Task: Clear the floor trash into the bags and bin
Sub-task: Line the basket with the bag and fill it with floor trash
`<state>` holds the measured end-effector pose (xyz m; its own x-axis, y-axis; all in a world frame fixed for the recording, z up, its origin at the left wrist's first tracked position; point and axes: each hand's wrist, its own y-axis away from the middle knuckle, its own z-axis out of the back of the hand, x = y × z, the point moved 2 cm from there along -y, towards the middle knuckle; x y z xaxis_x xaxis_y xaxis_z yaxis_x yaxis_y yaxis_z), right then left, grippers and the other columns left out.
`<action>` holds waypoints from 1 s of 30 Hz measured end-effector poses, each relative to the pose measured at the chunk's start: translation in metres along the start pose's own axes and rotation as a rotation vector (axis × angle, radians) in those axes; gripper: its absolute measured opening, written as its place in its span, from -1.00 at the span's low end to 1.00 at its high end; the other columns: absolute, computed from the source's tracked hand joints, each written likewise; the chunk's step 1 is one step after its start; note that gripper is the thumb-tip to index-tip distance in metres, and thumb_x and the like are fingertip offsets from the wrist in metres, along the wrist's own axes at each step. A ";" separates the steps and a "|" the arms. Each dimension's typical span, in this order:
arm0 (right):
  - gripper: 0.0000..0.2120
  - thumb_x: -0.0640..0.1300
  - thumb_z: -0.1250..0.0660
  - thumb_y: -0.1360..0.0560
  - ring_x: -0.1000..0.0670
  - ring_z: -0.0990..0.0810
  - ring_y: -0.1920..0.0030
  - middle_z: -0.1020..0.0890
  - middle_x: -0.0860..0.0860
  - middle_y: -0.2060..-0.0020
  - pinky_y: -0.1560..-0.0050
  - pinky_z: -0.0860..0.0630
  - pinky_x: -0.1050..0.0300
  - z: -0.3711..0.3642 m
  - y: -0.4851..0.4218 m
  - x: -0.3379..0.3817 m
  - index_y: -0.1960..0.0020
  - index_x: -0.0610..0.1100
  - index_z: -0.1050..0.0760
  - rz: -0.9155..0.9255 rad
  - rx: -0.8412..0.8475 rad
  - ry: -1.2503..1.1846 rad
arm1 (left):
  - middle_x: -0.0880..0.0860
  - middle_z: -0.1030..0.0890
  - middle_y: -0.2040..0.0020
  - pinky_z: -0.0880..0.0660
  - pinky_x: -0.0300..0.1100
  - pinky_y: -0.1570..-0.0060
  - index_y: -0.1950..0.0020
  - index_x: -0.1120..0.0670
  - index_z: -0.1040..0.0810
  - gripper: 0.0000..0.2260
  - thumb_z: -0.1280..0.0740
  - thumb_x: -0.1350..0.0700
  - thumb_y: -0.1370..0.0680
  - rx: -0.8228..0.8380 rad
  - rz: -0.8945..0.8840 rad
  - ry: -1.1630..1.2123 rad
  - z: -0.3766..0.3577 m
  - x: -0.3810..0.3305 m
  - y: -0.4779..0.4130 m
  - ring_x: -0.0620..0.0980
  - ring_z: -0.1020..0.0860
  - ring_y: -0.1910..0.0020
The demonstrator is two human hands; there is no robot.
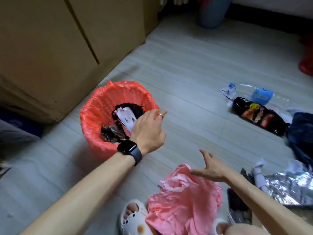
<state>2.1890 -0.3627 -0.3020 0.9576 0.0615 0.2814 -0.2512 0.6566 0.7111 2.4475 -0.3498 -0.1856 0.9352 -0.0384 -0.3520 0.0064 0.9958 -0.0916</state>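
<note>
A basket bin lined with a red plastic bag (101, 106) stands on the grey floor and holds white paper (125, 116) and dark wrappers (110, 133). My left hand (149, 131), with a ring and a black wristwatch, hovers over the bin's right rim with fingers stretched out; I see nothing gripped in it. A crumpled pink plastic bag (184, 200) lies by my feet. Just above the bag's top edge, my right hand (211, 168) is spread open and holds nothing.
Floor trash lies to the right: a black snack wrapper (259, 116), blue plastic packaging (260, 97), a silver foil bag (291, 185), a dark blue bag (301, 133). Cardboard boxes (50, 48) stand at the left. My white slipper (132, 216) is at the bottom.
</note>
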 end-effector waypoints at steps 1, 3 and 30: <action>0.22 0.48 -0.41 -0.24 -0.22 -0.19 -0.52 -0.09 -0.26 -0.54 -0.48 -0.19 -0.03 -0.013 0.004 -0.017 -0.61 -0.04 0.13 -0.070 0.086 -0.022 | 0.10 -0.47 -0.33 -0.34 -0.01 -0.32 -0.41 0.10 -0.42 -0.47 -0.30 0.15 -0.42 0.060 -0.067 -0.007 -0.015 -0.017 0.000 0.12 -0.43 -0.30; 0.35 0.45 -0.48 -0.17 -0.24 -0.06 -0.56 0.05 -0.32 -0.55 -0.50 -0.13 -0.05 -0.038 0.010 -0.044 -0.60 -0.02 0.28 -0.148 0.208 -0.113 | 0.08 -0.43 -0.37 -0.34 -0.03 -0.31 -0.45 0.04 -0.38 -0.45 -0.28 0.12 -0.44 0.218 -0.176 -0.051 -0.050 -0.045 0.002 0.11 -0.41 -0.33; -0.69 0.05 -0.33 -0.53 -0.01 -0.61 -0.01 -0.64 0.00 -0.08 -0.03 -0.46 0.14 0.008 -0.062 -0.105 -0.21 -0.06 -0.50 -0.061 -0.355 -0.510 | 0.18 -0.61 0.08 -0.33 -0.06 0.30 -0.17 -0.01 -0.38 -0.73 -0.28 0.07 -0.48 0.271 0.148 -0.163 -0.135 -0.037 -0.084 0.29 -0.59 0.11</action>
<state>2.1029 -0.4160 -0.3700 0.7591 -0.2932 0.5813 -0.0521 0.8626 0.5032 2.3647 -0.4434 -0.2906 0.9771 0.1006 -0.1874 -0.0606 0.9762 0.2082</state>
